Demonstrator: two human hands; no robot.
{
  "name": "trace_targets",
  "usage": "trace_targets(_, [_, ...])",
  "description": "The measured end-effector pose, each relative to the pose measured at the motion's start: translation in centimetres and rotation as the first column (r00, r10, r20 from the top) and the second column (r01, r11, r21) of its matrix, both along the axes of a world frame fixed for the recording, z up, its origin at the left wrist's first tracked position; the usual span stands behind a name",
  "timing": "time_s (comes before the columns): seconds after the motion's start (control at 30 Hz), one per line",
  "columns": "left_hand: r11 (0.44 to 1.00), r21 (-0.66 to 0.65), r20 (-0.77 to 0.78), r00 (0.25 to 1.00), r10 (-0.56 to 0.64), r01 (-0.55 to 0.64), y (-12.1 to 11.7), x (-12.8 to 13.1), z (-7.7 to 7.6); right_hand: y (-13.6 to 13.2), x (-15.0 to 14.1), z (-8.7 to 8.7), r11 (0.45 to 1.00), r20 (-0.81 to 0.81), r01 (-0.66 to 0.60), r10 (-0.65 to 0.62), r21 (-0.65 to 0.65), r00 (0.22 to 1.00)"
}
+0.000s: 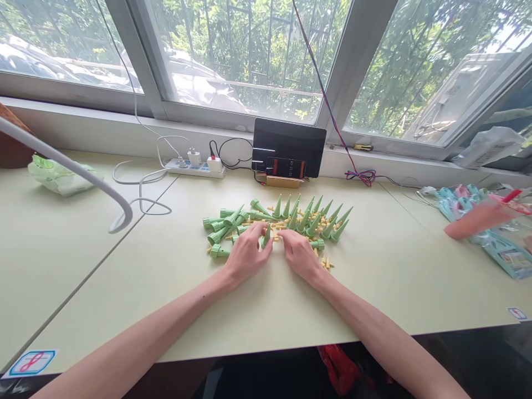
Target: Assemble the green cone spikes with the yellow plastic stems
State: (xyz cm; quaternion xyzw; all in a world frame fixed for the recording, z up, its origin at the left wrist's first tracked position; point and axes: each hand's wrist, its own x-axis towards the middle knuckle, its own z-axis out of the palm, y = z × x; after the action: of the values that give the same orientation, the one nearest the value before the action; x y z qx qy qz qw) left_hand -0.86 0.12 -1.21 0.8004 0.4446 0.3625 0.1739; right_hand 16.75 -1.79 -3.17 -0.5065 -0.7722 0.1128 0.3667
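My left hand [249, 246] is closed around a green plastic spike [266, 237], which points upward between thumb and fingers. Just to the right, my right hand [297, 252] has its fingers curled together among small yellow plastic pieces [277, 226]; what they pinch is too small to make out. Beyond my right hand, several green spikes [306, 217] stand on their wide ends with points up. Left of my left hand lies a loose heap of more green spikes [226, 221]. A few yellow pieces [327, 264] lie apart near my right wrist.
Behind the spikes, a phone [286, 167] leans on a dark screen [291, 138]. A power strip [195, 169] with chargers and cables lies along the windowsill. A white curved tube [75, 166] crosses the left side. Bagged turquoise items [499, 249] and a reddish drink [474, 219] are at right.
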Motion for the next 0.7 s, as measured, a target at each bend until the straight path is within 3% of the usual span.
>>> trace_targets(0.27, [0.997, 0.061, 0.091, 0.995, 0.047, -0.052, -0.21, -0.01, 0.26, 0.28, 0.18, -0.19, 0.998, 0.012, -0.064, 0.065, -0.027, 0.998])
trace_targets(0.7, [0.994, 0.060, 0.132, 0.988, 0.080, -0.088, -0.20, 0.05, 0.25, 0.14, 0.20, 0.14, 0.997, 0.042, -0.011, 0.014, -0.080, 0.999])
